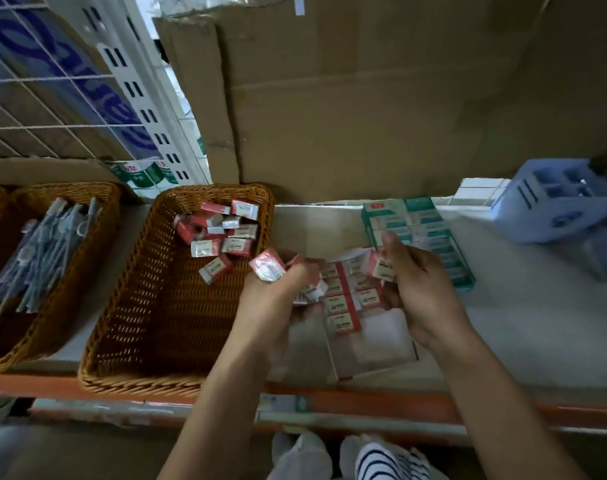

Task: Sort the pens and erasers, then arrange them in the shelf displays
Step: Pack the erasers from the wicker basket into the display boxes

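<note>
My left hand (277,299) grips a few wrapped red erasers (268,268) at the right rim of a wicker basket (128,306). Several more red erasers (222,233) lie in that basket's far end. My right hand (419,282) pinches one red eraser (381,268) above an open white carton (374,344) that holds rows of red erasers (343,306). A green box of erasers (419,230) lies just beyond my right hand. Further left, a second wicker basket (63,299) holds a pile of blue-grey pens (42,251).
Everything sits on a white shelf with an orange front edge (364,403). Large cardboard boxes (364,98) stand behind it. A pale blue plastic holder (558,202) lies at the far right. A wire grid panel (45,81) hangs at the upper left.
</note>
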Tool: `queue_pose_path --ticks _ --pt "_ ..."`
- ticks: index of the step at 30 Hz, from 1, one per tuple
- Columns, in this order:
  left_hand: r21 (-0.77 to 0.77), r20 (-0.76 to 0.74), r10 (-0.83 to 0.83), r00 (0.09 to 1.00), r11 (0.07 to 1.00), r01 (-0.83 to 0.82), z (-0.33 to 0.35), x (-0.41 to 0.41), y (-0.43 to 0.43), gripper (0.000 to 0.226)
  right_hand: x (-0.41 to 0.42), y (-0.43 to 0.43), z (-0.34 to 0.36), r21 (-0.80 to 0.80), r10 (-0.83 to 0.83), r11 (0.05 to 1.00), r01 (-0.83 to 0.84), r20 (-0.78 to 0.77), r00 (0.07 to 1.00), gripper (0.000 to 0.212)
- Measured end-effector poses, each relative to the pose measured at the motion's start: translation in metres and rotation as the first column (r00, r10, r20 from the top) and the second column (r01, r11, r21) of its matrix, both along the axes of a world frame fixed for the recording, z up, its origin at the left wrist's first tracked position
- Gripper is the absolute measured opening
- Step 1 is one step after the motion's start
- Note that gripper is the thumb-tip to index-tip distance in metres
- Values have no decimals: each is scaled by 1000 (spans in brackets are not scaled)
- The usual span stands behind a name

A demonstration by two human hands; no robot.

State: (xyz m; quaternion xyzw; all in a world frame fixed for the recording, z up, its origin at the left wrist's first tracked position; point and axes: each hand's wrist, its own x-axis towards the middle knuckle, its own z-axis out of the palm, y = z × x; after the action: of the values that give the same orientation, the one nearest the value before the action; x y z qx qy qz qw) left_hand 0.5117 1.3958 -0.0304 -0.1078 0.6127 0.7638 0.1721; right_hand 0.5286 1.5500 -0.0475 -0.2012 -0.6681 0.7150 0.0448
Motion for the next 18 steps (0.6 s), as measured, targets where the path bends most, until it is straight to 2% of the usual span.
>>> queue_pose_path --ticks 5,10,15,16,18 --pt "-176 -98 -171 980 973 152 -4 6 9 21 7 11 -1 -174 139 976 -135 14 990 30" --pt "-285 -130 -188 974 947 145 -12 6 10 13 12 21 -6 37 225 974 -225 5 974 17" --pt "-390 -137 -188 973 913 121 -20 8 11 16 15 21 -3 -50 199 979 -200 -21 980 20" --pt "-405 -141 -196 970 906 124 -21 10 12 18 15 20 -3 -26 206 978 -207 -31 978 18" --pt "-434 -150 -208 966 892 125 -22 12 13 19 16 20 -6 184 258 952 -246 -44 965 11"
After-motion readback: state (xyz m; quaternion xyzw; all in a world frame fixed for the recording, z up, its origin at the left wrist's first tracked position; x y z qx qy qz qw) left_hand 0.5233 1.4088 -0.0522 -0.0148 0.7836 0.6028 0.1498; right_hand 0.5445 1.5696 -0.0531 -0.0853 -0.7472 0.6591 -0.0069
